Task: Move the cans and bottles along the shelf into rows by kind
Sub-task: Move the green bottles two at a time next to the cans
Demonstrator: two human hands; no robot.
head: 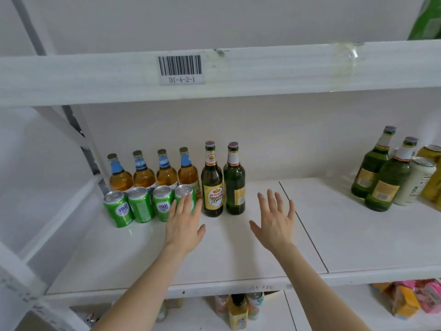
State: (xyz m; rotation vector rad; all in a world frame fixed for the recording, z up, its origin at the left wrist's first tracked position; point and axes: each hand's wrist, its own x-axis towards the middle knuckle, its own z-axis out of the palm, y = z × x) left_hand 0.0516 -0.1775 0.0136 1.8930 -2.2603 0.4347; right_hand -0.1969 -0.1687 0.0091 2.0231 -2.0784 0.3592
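On the white shelf [238, 254], several green cans [140, 207] stand in a front row at the left. Behind them is a row of several amber bottles with blue neck labels [144, 174]. To their right stand dark green beer bottles [212, 187], one behind another. My left hand [185, 225] is open, its straight fingers touching the rightmost green can [184, 191]. My right hand [275, 220] hovers open over the bare shelf, right of the green bottles. At the far right stand two more green bottles [386, 180], a white can [416, 180] and yellow cans [433, 168].
An upper shelf beam [262, 68] with a barcode label [181, 69] runs overhead. A seam [303, 223] splits the shelf board. Below, a lower shelf holds small bottles [237, 311] and snack packets [410, 299]. A slanted frame post [78, 130] stands at the left.
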